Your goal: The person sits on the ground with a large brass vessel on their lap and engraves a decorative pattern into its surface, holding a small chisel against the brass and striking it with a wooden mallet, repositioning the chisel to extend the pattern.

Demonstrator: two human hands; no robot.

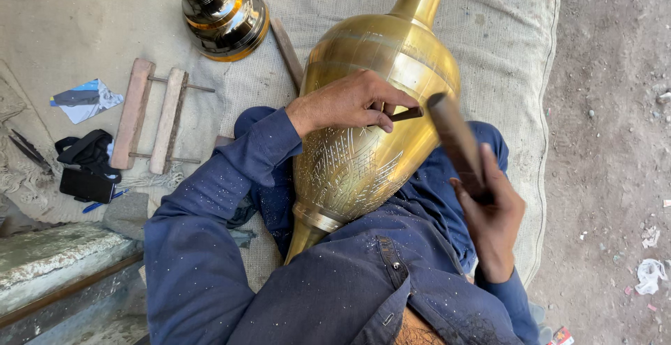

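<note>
Head view shows our left hand (pixel 346 102) closed around a short dark metal chisel (pixel 405 114), thumb and fingers pinching it so its tip rests on the flank of the large golden brass vase (pixel 370 128); our right hand (pixel 493 216) is wrapped tight round the dark wooden handle of a mallet (pixel 454 139), its head raised just beside the butt of the chisel; the vase lies tilted across our lap, narrow neck pointing away from us, foot against our blue shirt, and fine engraved lines cover its lower belly; beyond it a second, darker polished metal vessel (pixel 222 11) stands on the beige woven cloth (pixel 503 30); to our left lie a small wooden frame of two slats (pixel 150 114), a black pouch (pixel 87 170) and a scrap of printed paper (pixel 85 99); as we judge it, the vase rests only on our legs, so a blow landing off-centre could roll it and send the chisel skating over the finished pattern; a mallet that misses the butt could catch our left fingers
</note>
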